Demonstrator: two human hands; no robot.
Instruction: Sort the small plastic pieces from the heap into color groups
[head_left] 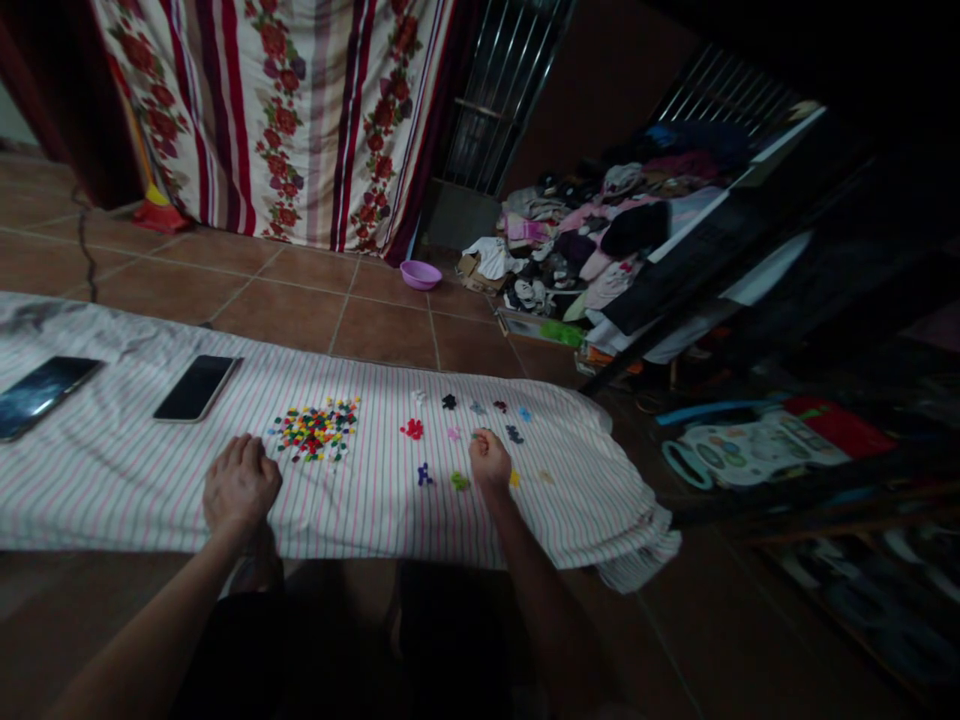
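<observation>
So far, most of the small pieces lie in one mixed heap [315,430] on the striped cloth [420,520], a dense patch of red, yellow, green, white and blue. To its right, about a dozen little groups sit apart from it and from each other, each apparently of one colour: a red group [412,429], a black group [448,402], a pink group [454,433], a navy group [425,474], a green group [460,481] and a yellow group [514,479], with a light blue group [524,413] and a dark red group [499,406] toward the far edge. The groups are small beside the heap, so much more lies mixed than set apart.

The left hand [240,485] rests just below the heap, knuckles up and curved over, its fingertips hidden, so whether it is open, closed or holding anything cannot be told. The right hand [489,460] is curled closed among the groups, just below the light blue and dark red ones; any piece inside it would be hidden.

Two phones lie beyond the left hand, one nearby [196,388] and one further along [37,395]. Past the cloth, on the tiled floor [300,300], are a pink basin [420,274] and a pile of clothes [592,240].
</observation>
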